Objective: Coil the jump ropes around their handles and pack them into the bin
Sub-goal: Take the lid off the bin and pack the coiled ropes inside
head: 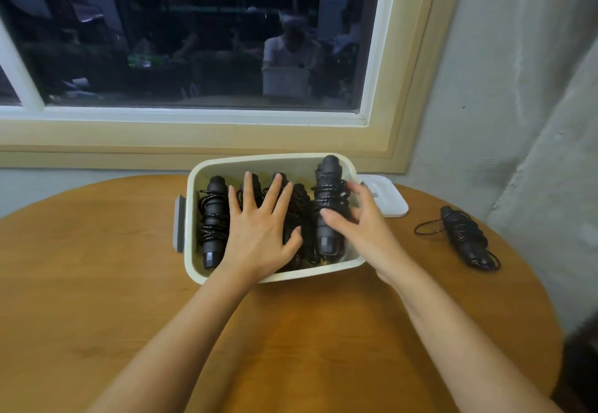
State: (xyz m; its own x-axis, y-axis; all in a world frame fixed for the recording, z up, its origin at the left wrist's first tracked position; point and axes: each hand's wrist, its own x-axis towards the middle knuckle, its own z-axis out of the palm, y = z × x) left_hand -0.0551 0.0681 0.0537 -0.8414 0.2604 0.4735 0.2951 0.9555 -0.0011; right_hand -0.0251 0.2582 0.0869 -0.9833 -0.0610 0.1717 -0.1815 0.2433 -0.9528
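One bin (191,260) sits on a round table (97,267) of warm, wood-grained brown. The bin is a cream plastic tub, rectangular with rounded corners, and has a flat grey handle (179,223) on its left wall.

Inside lie black jump ropes, each a pair of ribbed, matte handles wound with glossy thin cord. At least four bundles can be made out, though the exact count in the middle is hidden by the hand.

- **Left end:** the leftmost bundle (212,221) lies lengthwise along the left wall, uncovered.
- **Middle:** the left hand (259,228) lies flat, fingers straight and spread wide, pressing down on the middle bundles (293,208) and gripping nothing.
- **Right end:** the right hand (362,228) curls round the right-end bundle (330,199), thumb on its near side and fingers over its far side. The hand is slightly blurred. This bundle is tilted, with its far tip above the bin's back rim and its near end down inside.

A fifth bundle (466,238) lies on the table well to the right of the bin — wound, with a loop of cord sticking out to its left.

One white lid (391,199) with rounded corners lies flat just behind the bin's right corner. Beyond the table are one dark window (194,40) in a pale yellow frame and a rough grey wall (501,89).
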